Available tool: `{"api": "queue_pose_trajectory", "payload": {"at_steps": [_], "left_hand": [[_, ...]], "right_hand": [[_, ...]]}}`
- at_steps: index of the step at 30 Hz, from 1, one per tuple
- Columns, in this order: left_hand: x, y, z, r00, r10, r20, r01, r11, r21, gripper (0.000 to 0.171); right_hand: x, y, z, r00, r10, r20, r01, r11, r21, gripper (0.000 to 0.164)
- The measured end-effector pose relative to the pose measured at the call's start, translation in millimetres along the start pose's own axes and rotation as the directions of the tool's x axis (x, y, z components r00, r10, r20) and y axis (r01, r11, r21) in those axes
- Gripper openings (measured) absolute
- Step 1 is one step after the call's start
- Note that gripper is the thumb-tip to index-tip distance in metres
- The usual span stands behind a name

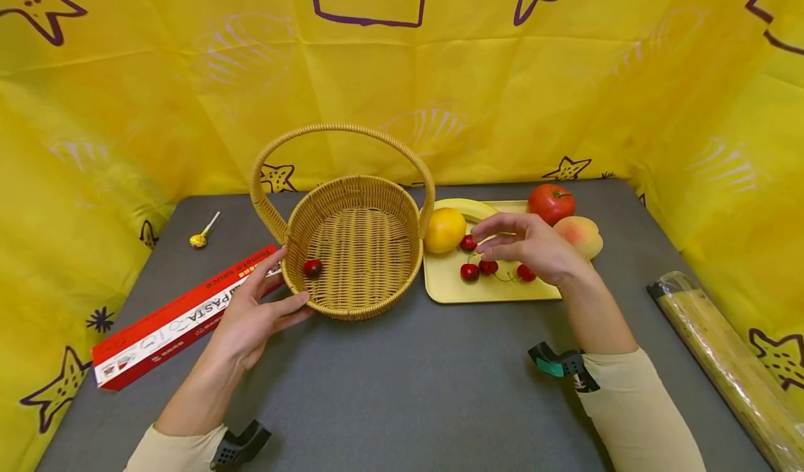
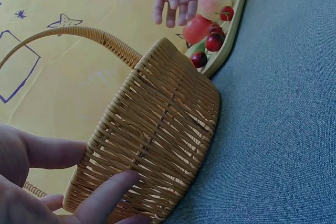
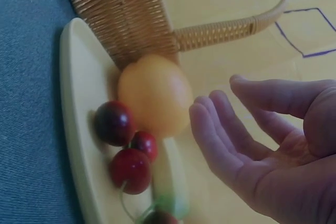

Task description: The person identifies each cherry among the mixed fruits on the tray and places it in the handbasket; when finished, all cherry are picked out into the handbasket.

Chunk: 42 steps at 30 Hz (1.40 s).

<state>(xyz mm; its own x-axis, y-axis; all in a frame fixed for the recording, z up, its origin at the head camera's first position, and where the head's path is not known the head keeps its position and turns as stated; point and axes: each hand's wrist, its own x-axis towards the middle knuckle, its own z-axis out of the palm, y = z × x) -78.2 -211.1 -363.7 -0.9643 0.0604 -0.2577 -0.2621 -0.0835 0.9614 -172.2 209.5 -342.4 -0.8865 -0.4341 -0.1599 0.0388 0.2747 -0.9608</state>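
My left hand (image 1: pixel 251 315) holds the near left edge of a round wicker basket (image 1: pixel 354 311), its fingers at the rim and the outer wall. The tall arched handle (image 1: pixel 342 128) stands upright, and one red cherry (image 1: pixel 313 268) lies inside on the left. Over a pale yellow tray (image 1: pixel 452 294), my right hand (image 1: pixel 534 245) hovers with fingers loosely bent and nothing between them. Several cherries (image 3: pixel 130 170) lie on the tray below it. An orange (image 3: pixel 155 95) sits beside them against the basket side, and a banana (image 1: pixel 467 209) lies behind, partly covered by the hand.
A red tomato (image 1: pixel 551 203) and a peach (image 1: pixel 579 237) are at the tray's right end. Left of the basket lie a red pasta box (image 1: pixel 182 318) and a lollipop (image 1: pixel 199 239). A clear-wrapped long pack (image 1: pixel 722 360) lies at the right edge. Yellow cloth (image 1: pixel 352 74) surrounds the table.
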Motion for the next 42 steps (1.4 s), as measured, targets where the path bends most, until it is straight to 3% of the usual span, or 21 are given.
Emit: {"api": "queue_pose_trajectory", "payload": {"at_steps": [17,29,36,42], "left_hand": [[0.1,0.0,-1.1,1.000,0.000,-0.004,0.000,1.000,0.002,0.087],[1.3,-0.9,-0.8,1.000,0.001,0.000,-0.001,1.000,-0.005,0.087],[1.4,0.5,-0.5,1.000,-0.013,-0.002,0.013,1.000,-0.005,0.087],[0.7,0.4,-0.1,1.000,-0.006,-0.001,0.006,1.000,-0.003,0.087]], "right_hand": [[11.4,15.7,14.3,0.998,0.030,0.052,-0.028,0.999,-0.031,0.036],[13.7,19.3,16.1,0.999,0.042,0.015,-0.038,0.973,-0.228,0.034],[14.6,18.8,19.0,0.999,0.037,-0.007,-0.037,0.960,-0.278,0.035],[13.4,17.4,23.5,0.999,0.025,-0.029,-0.034,0.926,-0.377,0.035]]}}
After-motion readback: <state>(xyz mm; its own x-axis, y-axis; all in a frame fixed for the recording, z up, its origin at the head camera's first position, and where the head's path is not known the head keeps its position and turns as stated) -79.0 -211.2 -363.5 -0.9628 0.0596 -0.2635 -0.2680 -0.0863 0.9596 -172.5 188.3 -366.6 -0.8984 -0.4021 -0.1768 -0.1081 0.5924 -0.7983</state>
